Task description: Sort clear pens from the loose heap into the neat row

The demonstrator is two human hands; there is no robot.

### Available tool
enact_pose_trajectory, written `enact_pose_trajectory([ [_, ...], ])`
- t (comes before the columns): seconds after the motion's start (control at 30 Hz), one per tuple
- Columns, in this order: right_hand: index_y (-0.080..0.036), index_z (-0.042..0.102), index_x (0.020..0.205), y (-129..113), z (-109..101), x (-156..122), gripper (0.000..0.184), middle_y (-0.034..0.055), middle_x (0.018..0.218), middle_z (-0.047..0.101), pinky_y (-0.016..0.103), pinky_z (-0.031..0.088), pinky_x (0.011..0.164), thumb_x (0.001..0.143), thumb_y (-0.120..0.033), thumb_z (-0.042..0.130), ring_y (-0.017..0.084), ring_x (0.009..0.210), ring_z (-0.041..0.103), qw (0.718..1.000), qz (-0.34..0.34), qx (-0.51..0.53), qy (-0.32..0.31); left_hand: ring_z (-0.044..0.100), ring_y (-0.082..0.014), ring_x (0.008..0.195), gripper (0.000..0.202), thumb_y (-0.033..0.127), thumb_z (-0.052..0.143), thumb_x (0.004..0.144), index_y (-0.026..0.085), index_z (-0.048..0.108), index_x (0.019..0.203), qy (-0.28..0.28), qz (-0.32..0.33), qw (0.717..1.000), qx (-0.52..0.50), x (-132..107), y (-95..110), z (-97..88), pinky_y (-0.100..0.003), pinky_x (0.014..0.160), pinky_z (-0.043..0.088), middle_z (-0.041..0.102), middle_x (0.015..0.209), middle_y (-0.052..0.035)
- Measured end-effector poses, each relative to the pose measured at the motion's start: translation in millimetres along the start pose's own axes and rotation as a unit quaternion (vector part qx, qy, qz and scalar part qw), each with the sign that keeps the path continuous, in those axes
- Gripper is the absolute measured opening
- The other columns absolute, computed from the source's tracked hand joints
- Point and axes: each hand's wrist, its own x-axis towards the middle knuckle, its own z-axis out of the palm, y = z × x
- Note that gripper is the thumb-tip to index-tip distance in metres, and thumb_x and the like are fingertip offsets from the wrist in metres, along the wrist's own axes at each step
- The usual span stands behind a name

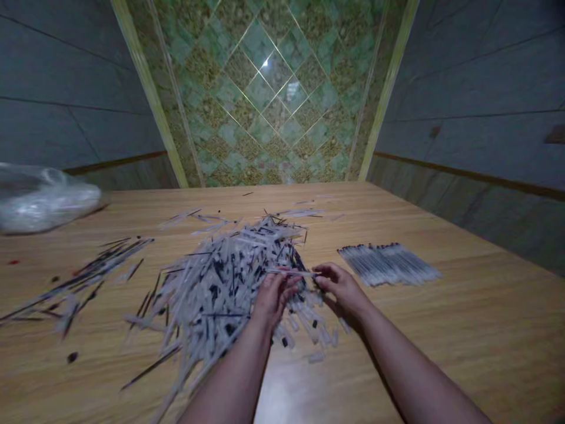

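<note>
A slim clear pen (295,272) lies almost level between my two hands, over the right side of a big heap of pen parts (238,265). My left hand (272,295) holds it toward its left end, with the fingers partly curled. At the other end, my right hand (342,285) pinches the tip between thumb and fingers; a small dark part there is too blurred to make out. Clear pen caps (309,324) lie scattered just below the hands. To the right of my right hand, finished-looking pens (388,264) lie side by side in a neat slanted row.
Thin dark refills (95,265) and loose black bits are spread on the left of the wooden table (441,341). A clear plastic bag (48,200) sits at the far left. A few tubes (304,212) lie behind the heap. Tiled walls enclose the table's back and sides.
</note>
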Motion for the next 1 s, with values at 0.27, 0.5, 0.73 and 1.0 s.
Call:
enact_pose_trajectory([
  [0.27, -0.016, 0.062, 0.094, -0.5, -0.7, 1.8, 0.035, 0.0048, 0.083, 0.064, 0.027, 0.044, 0.066, 0.072, -0.043, 0.058, 0.017, 0.075, 0.057, 1.0, -0.001, -0.014, 0.001, 0.066, -0.0173, 0.074, 0.016, 0.015, 0.058, 0.072, 0.013, 0.051, 0.087, -0.007, -0.004, 1.0, 0.001, -5.3, -0.8, -1.1, -0.022, 0.056, 0.054, 0.067, 0.087, -0.0093],
  [0.5, -0.013, 0.065, 0.084, 1.5, -1.9, 2.7, 0.038, 0.0036, 0.069, 0.061, 0.026, 0.042, 0.06, 0.076, -0.047, 0.051, 0.014, 0.063, 0.054, 0.998, 0.013, -0.061, 0.021, 0.066, -0.018, 0.076, 0.017, 0.015, 0.059, 0.072, 0.012, 0.051, 0.087, -0.022, -0.004, 1.0, 0.005, -4.3, -1.7, -1.8, -0.023, 0.057, 0.054, 0.067, 0.088, -0.0101],
  [0.73, -0.015, 0.064, 0.085, -0.2, -2.4, 1.8, 0.032, 0.0036, 0.074, 0.062, 0.026, 0.042, 0.064, 0.072, -0.043, 0.057, 0.015, 0.069, 0.054, 0.999, -0.004, -0.051, 0.005, 0.066, -0.0176, 0.076, 0.019, 0.017, 0.06, 0.071, 0.012, 0.052, 0.087, -0.03, -0.005, 1.0, 0.009, -2.6, -3.1, -2.7, -0.022, 0.057, 0.054, 0.067, 0.089, -0.0101],
  [1.0, -0.015, 0.06, 0.068, 6.4, 0.5, 2.6, 0.041, 0.0016, 0.062, 0.058, 0.024, 0.04, 0.057, 0.079, -0.051, 0.044, 0.014, 0.061, 0.052, 0.997, -0.008, -0.078, 0.007, 0.065, -0.0176, 0.077, 0.018, 0.018, 0.06, 0.072, 0.013, 0.053, 0.087, -0.034, -0.003, 0.999, 0.02, -3.2, -3.7, -1.9, -0.023, 0.058, 0.054, 0.066, 0.092, -0.0106],
])
